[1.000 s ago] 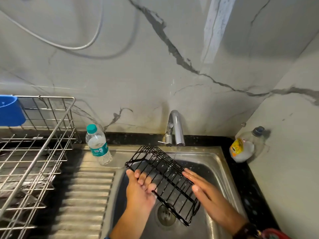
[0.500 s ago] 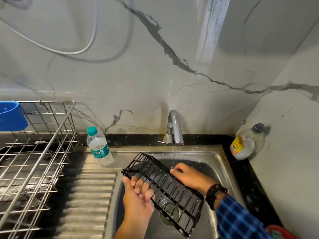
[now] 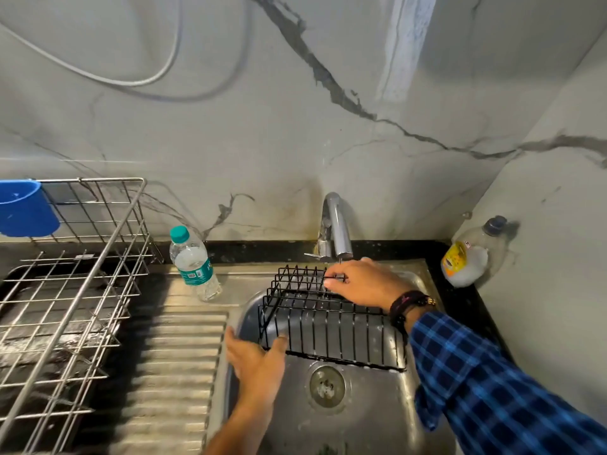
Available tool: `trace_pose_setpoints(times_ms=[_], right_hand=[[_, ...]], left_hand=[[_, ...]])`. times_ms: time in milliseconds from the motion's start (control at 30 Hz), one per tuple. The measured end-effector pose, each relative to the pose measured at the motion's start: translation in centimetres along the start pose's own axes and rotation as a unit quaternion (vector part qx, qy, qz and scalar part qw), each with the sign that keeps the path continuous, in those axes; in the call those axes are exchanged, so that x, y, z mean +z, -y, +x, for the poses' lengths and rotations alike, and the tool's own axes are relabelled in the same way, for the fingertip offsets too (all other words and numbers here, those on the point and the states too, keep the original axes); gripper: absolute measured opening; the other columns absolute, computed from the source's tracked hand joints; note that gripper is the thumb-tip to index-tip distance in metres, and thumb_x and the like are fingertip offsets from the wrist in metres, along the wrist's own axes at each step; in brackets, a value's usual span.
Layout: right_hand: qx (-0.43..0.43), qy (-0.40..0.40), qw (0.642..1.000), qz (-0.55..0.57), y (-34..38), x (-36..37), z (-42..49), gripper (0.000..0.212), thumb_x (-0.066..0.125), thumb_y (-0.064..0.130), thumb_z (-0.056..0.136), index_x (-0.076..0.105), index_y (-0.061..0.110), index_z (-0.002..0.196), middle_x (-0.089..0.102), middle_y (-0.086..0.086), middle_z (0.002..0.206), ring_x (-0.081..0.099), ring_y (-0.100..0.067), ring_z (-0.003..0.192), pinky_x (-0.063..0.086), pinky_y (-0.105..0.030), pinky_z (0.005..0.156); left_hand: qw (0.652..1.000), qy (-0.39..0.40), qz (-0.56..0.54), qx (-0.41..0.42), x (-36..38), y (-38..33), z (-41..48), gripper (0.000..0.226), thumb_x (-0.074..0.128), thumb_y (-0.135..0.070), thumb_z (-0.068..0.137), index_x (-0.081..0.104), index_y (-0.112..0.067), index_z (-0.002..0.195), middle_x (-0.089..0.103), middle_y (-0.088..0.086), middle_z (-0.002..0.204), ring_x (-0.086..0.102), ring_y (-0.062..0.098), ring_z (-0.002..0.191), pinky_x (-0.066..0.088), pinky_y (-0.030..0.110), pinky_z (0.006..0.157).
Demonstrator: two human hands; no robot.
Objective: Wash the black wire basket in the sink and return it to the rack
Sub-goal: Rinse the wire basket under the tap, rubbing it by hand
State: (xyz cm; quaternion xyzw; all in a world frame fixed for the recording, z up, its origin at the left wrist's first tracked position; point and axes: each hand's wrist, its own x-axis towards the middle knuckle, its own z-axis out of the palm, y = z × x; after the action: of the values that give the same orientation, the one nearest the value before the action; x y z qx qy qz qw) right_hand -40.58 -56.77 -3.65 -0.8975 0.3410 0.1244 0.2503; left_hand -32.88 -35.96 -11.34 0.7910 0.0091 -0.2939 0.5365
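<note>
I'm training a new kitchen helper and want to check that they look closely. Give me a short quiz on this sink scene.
1. True or false: the basket lies in the sink.
2. Which hand grips the basket's far rim? A. left B. right
3. Fill in: the water bottle stands on the sink's ___ side.
Key: 1 true; 2 B, the right hand; 3 left.

dim, even light | glare on sink (image 3: pixel 423 274) | left hand (image 3: pixel 254 359) motion-blurred | wide-angle edge bowing
</note>
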Motion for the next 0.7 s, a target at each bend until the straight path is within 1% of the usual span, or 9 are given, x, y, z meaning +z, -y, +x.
trace_pose_setpoints(times_ms=[33, 100, 167, 233, 333, 400, 500, 600, 700], right_hand=[[-0.005, -0.006, 1.0, -0.005, 0.2, -0.3, 0.1, 0.036, 0.044, 0.054, 0.099, 0.059, 0.039, 0.129, 0.058, 0.007, 0.116, 0.053, -0.017, 0.111, 0.048, -0.042, 0.098], [-0.016, -0.005, 1.0, -0.012, 0.6, -0.6, 0.5, 0.033, 0.042, 0.052, 0.101, 0.056, 0.04, 0.129, 0.049, 0.009, 0.106, 0.051, -0.016, 0.105, 0.047, -0.042, 0.098], [-0.027, -0.011, 1.0, -0.011, 0.9, -0.2, 1.1, 0.028, 0.045, 0.056, 0.098, 0.056, 0.047, 0.123, 0.054, 0.003, 0.113, 0.055, -0.018, 0.102, 0.05, -0.043, 0.096], [-0.045, -0.035, 0.998, -0.019, 1.1, 0.6, 1.5, 0.025, 0.048, 0.056, 0.096, 0.058, 0.048, 0.118, 0.059, 0.0, 0.117, 0.06, -0.02, 0.1, 0.052, -0.041, 0.091], [-0.071, -0.076, 0.994, -0.032, 1.1, 1.5, 1.2, 0.019, 0.048, 0.045, 0.1, 0.062, 0.046, 0.113, 0.056, 0.001, 0.116, 0.059, -0.018, 0.099, 0.053, -0.039, 0.092], [-0.07, -0.096, 0.993, -0.023, 0.9, 2.1, 0.6, 0.019, 0.049, 0.038, 0.101, 0.063, 0.048, 0.109, 0.05, 0.001, 0.114, 0.058, -0.018, 0.096, 0.053, -0.039, 0.091], [-0.066, -0.106, 0.992, 0.012, 0.5, 2.7, 0.0, 0.021, 0.05, 0.033, 0.101, 0.065, 0.046, 0.105, 0.048, 0.0, 0.112, 0.055, -0.02, 0.099, 0.05, -0.035, 0.09], [-0.077, -0.131, 0.988, 0.039, -0.2, 3.1, -0.5, 0.013, 0.054, 0.03, 0.1, 0.063, 0.038, 0.105, 0.05, -0.001, 0.11, 0.057, -0.018, 0.095, 0.048, -0.029, 0.08], [-0.088, -0.148, 0.983, 0.065, 0.1, 3.5, -0.5, 0.008, 0.057, 0.028, 0.099, 0.059, 0.033, 0.105, 0.051, -0.002, 0.112, 0.059, -0.016, 0.093, 0.055, -0.034, 0.084]], left_hand=[[0.986, -0.02, 0.097, 0.136, -0.4, 0.0, -0.1, 0.101, 0.075, -0.02, 0.084, 0.006, -0.029, 0.156, 0.009, 0.006, 0.166, 0.012, 0.031, 0.153, 0.015, 0.052, 0.122], [0.898, -0.027, 0.254, 0.359, -0.7, -1.0, -0.1, 0.093, 0.068, -0.017, 0.08, 0.017, -0.035, 0.155, 0.005, 0.0, 0.168, 0.0, 0.023, 0.155, 0.002, 0.052, 0.122], [0.809, -0.002, 0.364, 0.461, -1.1, -3.1, 0.4, 0.068, 0.053, -0.028, 0.082, 0.037, -0.045, 0.146, 0.013, -0.008, 0.166, -0.001, 0.02, 0.155, -0.002, 0.055, 0.121], [0.782, 0.061, 0.444, 0.434, -1.3, -5.4, 0.6, 0.053, 0.036, -0.045, 0.089, 0.044, -0.046, 0.142, 0.024, -0.016, 0.161, 0.007, 0.016, 0.154, -0.001, 0.057, 0.122], [0.795, 0.123, 0.489, 0.337, -0.3, -7.2, 0.4, 0.063, 0.035, -0.063, 0.094, 0.033, -0.035, 0.15, 0.045, -0.006, 0.151, 0.043, 0.023, 0.139, 0.035, 0.053, 0.114], [0.797, 0.097, 0.507, 0.314, 0.7, -7.5, 0.6, 0.062, 0.042, -0.059, 0.096, 0.032, -0.031, 0.149, 0.048, 0.002, 0.143, 0.048, 0.03, 0.128, 0.047, 0.05, 0.103], [0.783, 0.057, 0.538, 0.309, 1.0, -7.1, 0.3, 0.052, 0.047, -0.054, 0.096, 0.04, -0.03, 0.142, 0.046, 0.003, 0.137, 0.045, 0.031, 0.126, 0.045, 0.049, 0.103], [0.812, 0.072, 0.513, 0.271, 1.2, -7.2, 0.1, 0.048, 0.051, -0.055, 0.094, 0.044, -0.03, 0.134, 0.05, 0.002, 0.133, 0.048, 0.031, 0.122, 0.047, 0.053, 0.1], [0.758, 0.058, 0.587, 0.276, 1.6, -7.2, 0.0, 0.046, 0.048, -0.054, 0.095, 0.049, -0.03, 0.134, 0.049, 0.001, 0.136, 0.039, 0.031, 0.132, 0.035, 0.063, 0.11]])
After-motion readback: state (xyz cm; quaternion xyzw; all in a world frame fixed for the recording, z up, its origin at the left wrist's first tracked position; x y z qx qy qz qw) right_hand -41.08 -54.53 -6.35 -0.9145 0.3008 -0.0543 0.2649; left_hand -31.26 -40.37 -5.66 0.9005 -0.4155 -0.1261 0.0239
